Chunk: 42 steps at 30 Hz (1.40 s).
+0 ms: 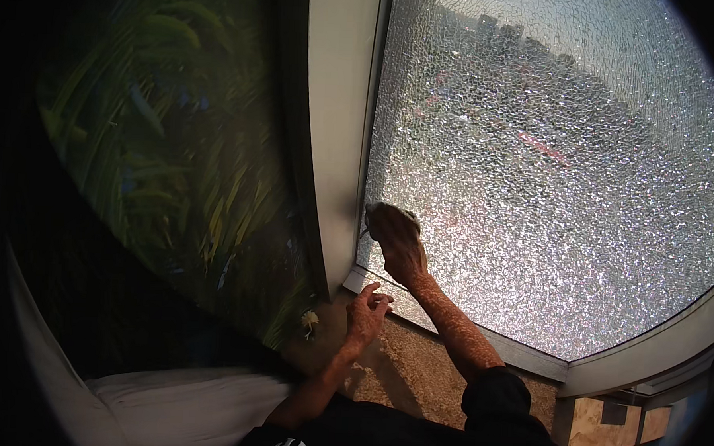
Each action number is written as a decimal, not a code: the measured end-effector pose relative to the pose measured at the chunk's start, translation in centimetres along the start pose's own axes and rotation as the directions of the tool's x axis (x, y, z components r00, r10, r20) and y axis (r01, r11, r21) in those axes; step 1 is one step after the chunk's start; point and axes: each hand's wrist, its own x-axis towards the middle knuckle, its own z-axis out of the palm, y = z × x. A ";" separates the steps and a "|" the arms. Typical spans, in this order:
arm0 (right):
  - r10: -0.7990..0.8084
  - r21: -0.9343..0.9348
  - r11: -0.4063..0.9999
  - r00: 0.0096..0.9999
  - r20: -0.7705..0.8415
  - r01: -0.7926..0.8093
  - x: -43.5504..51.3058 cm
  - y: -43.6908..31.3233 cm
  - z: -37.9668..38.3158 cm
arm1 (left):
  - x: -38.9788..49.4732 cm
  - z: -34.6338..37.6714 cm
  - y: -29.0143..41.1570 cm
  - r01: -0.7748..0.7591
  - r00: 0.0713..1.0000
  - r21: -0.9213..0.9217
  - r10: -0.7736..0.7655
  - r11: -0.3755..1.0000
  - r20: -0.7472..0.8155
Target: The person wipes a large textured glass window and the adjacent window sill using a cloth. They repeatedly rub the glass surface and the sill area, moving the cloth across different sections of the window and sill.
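A large pane of crazed, shattered-looking glass (531, 201) sits in a pale frame and glitters with light. My right hand (399, 246) presses a cloth or pad (414, 216) against the pane's lower left corner, by the upright frame member (340, 132). What the cloth is made of cannot be told. Lower and to the left, my left hand (366, 316) hovers near or rests on the bottom sill (413, 314), fingers apart, holding nothing. Whether its fingertips touch the sill cannot be told.
Dark glass or a panel showing long green leaves (198, 156) fills the left side. Pale fabric (188, 404) lies at the lower left. Under the sill is a speckled brown surface (434, 370) with arm shadows. Brown panels (602, 428) stand at the lower right.
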 end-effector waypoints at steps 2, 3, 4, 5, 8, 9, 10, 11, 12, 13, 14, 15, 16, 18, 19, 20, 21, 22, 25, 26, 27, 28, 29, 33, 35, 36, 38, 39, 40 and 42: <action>-0.018 -0.124 0.992 0.998 -0.063 0.010 2.7 0.1 -1.1 | 0.9 -0.1 0.3 -0.039 0.999 -0.053 0.038 0.998 -0.013; -0.023 -0.180 0.984 0.994 -0.108 0.003 4.6 0.0 -2.0 | 1.6 -0.1 0.6 -0.051 0.999 -0.075 0.050 0.996 -0.012; -0.030 -0.203 0.979 0.991 -0.129 0.004 6.8 0.1 -3.3 | 2.3 -0.3 1.2 -0.096 0.995 -0.016 0.096 0.995 -0.003; -0.072 -0.243 0.970 0.976 -0.205 0.021 9.2 -0.1 -4.6 | 2.9 -0.3 1.8 -0.100 0.995 -0.062 0.101 0.993 0.004; -0.126 -0.235 0.971 0.920 -0.371 0.038 15.8 -1.0 -8.8 | 4.3 -0.1 3.5 -0.176 0.984 -0.086 0.175 0.981 -0.022; -0.174 -0.322 0.946 0.896 -0.409 0.037 17.5 -1.5 -10.0 | 4.5 -0.3 4.1 -0.255 0.967 -0.043 0.254 0.966 -0.015; -0.228 -0.341 0.938 0.854 -0.468 0.063 19.3 -1.8 -11.0 | 5.1 -0.3 4.7 -0.197 0.980 -0.068 0.196 0.978 -0.011; -0.256 -0.352 0.933 0.823 -0.508 0.073 20.7 -2.1 -11.8 | 5.4 -0.3 5.2 -0.266 0.964 -0.088 0.267 0.960 -0.006; -0.197 -0.310 0.950 0.852 -0.485 0.043 21.4 -2.4 -12.3 | 5.5 -0.4 5.6 -0.273 0.962 -0.098 0.274 0.957 -0.004; -0.136 -0.268 0.963 0.879 -0.457 0.009 21.9 -2.6 -12.7 | 5.6 -0.4 6.0 -0.276 0.961 -0.109 0.277 0.955 -0.002; -0.113 -0.244 0.970 0.868 -0.484 -0.009 22.0 -2.8 -12.8 | 5.7 -0.4 6.4 -0.289 0.957 -0.085 0.290 0.954 -0.003; -0.184 -0.276 0.961 0.821 -0.540 0.033 22.0 -2.9 -12.9 | 5.7 -0.4 6.7 -0.289 0.957 -0.093 0.290 0.953 -0.007; -0.192 -0.312 0.950 0.833 -0.519 0.024 21.4 -2.7 -13.1 | 5.7 -0.2 7.1 -0.289 0.957 -0.103 0.290 0.952 -0.009; -0.220 -0.349 0.937 0.808 -0.547 0.019 20.0 -2.0 -13.8 | 5.6 0.2 7.6 -0.285 0.958 -0.123 0.288 0.951 0.008; -0.191 -0.389 0.921 0.825 -0.532 -0.038 19.2 -1.5 -14.5 | 5.4 0.5 7.8 -0.270 0.962 -0.099 0.273 0.958 0.022; -0.181 -0.419 0.905 0.821 -0.542 -0.077 18.4 -1.0 -15.2 | 5.3 1.0 7.9 -0.266 0.962 -0.097 0.271 0.959 0.033; -0.175 -0.449 0.887 0.816 -0.550 -0.112 17.8 -0.6 -16.0 | 5.2 1.6 8.0 -0.265 0.962 -0.105 0.271 0.958 0.041; -0.100 -0.376 0.917 0.837 -0.538 -0.132 16.9 -0.1 -17.0 | 4.9 2.4 8.0 -0.222 0.970 -0.191 0.236 0.956 0.053; -0.139 -0.432 0.888 0.805 -0.577 -0.156 14.6 0.7 -19.8 | 4.2 4.3 8.1 -0.233 0.958 -0.127 0.250 0.964 0.139; -0.123 -0.458 0.867 0.805 -0.580 -0.198 13.8 0.8 -20.5 | 3.9 4.9 8.1 -0.249 0.950 -0.101 0.263 0.963 0.167; -0.114 -0.456 0.863 0.796 -0.594 -0.216 13.0 0.9 -21.3 | 3.7 5.6 8.1 -0.234 0.950 -0.098 0.249 0.967 0.187; -0.116 -0.454 0.861 0.781 -0.614 -0.229 12.2 1.2 -22.2 | 3.4 6.2 8.0 -0.227 0.948 -0.093 0.242 0.969 0.207; -0.121 -0.455 0.858 0.765 -0.633 -0.240 11.5 1.5 -23.0 | 3.1 6.8 8.0 -0.233 0.941 -0.100 0.250 0.967 0.227; -0.157 -0.533 0.791 0.742 -0.651 -0.300 8.0 2.7 -26.1 | 2.5 8.9 7.7 -0.226 0.933 -0.076 0.238 0.971 0.271; -0.120 -0.534 0.774 0.750 -0.650 -0.339 6.0 3.5 -27.7 | 1.9 9.9 7.3 -0.220 0.929 -0.073 0.232 0.973 0.288; -0.113 -0.545 0.754 0.746 -0.657 -0.366 4.9 3.8 -28.5 | 1.5 10.5 7.2 -0.221 0.923 -0.084 0.237 0.972 0.304; -0.114 -0.548 0.742 0.733 -0.670 -0.385 2.9 5.0 -30.4 | 0.8 11.8 6.9 -0.203 0.920 -0.059 0.212 0.977 0.329; -0.101 -0.551 0.720 0.721 -0.685 -0.423 1.7 5.5 -31.4 | 0.5 12.5 6.8 -0.187 0.919 -0.043 0.190 0.981 0.344; -0.086 -0.548 0.699 0.708 -0.701 -0.459 0.5 6.0 -32.5 | 0.1 13.2 6.7 -0.199 0.913 -0.054 0.204 0.979 0.354; -0.071 -0.558 0.659 0.696 -0.715 -0.505 -2.0 7.0 -34.9 | -0.5 14.8 6.7 -0.197 0.912 -0.035 0.196 0.980 0.360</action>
